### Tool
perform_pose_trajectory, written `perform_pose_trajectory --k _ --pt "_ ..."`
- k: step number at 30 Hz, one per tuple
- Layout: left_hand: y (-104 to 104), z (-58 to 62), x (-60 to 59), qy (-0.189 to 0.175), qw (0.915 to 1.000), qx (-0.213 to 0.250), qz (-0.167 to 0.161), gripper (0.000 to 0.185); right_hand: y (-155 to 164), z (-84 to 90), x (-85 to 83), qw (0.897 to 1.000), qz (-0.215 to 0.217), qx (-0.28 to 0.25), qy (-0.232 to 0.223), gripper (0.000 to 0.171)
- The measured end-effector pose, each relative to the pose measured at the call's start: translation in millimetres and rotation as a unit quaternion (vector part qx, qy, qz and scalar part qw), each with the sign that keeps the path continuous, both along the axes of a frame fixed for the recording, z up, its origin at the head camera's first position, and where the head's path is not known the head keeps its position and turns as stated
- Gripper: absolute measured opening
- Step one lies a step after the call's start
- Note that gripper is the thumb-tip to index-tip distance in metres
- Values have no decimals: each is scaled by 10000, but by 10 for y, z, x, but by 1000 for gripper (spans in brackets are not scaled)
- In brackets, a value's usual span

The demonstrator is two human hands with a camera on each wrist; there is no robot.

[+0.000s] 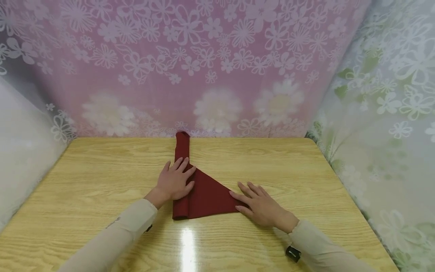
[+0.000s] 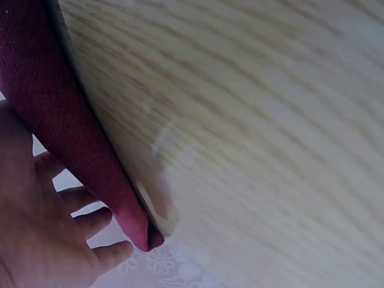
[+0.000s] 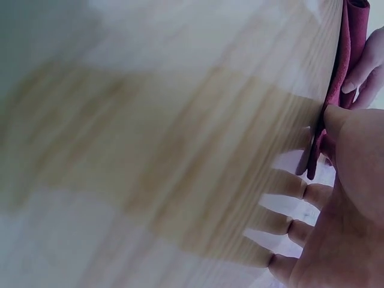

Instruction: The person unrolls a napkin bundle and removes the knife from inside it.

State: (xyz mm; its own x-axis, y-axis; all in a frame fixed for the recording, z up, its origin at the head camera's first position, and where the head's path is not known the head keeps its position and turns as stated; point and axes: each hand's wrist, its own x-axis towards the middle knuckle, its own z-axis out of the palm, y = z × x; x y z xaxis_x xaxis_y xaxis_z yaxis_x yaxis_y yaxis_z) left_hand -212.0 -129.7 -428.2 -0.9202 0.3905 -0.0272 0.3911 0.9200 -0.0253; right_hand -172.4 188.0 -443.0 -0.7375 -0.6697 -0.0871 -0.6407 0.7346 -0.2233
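Observation:
A dark red cloth (image 1: 210, 194) lies on the wooden table, its left side rolled into a long tube (image 1: 182, 145) and its flat part narrowing to a point at the right. My left hand (image 1: 174, 181) rests over the middle of the roll with fingers spread. In the left wrist view the rolled edge (image 2: 78, 132) runs past the fingers. At the cloth's right tip lies my right hand (image 1: 259, 206), thumb and index finger over the corner and the other fingers extended along the tabletop. The right wrist view shows the cloth's edge (image 3: 336, 84) by the thumb.
The wood-grain table (image 1: 112, 166) has its far edge against a pink flowered curtain (image 1: 159, 98). Pale flowered sheeting (image 1: 384, 151) hangs along the right side, and white sheeting (image 1: 27, 143) along the left. A small black device (image 1: 293, 254) sits under the right wrist.

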Motion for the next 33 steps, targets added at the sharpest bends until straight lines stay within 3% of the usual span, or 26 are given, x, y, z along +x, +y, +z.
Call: perform_pose_trajectory --k 20,27,33 --pt "-188 -24 -4 -105 9987 486 -94 47 6 -42 5 9997 -17 -248 40 50" --pt "-247 -26 -2 89 9973 711 -174 44 24 -110 -26 9998 -106 -62 156 51" --pt "-274 -31 10 165 9963 838 -54 50 3 -33 7 9999 -84 -134 -6 51"
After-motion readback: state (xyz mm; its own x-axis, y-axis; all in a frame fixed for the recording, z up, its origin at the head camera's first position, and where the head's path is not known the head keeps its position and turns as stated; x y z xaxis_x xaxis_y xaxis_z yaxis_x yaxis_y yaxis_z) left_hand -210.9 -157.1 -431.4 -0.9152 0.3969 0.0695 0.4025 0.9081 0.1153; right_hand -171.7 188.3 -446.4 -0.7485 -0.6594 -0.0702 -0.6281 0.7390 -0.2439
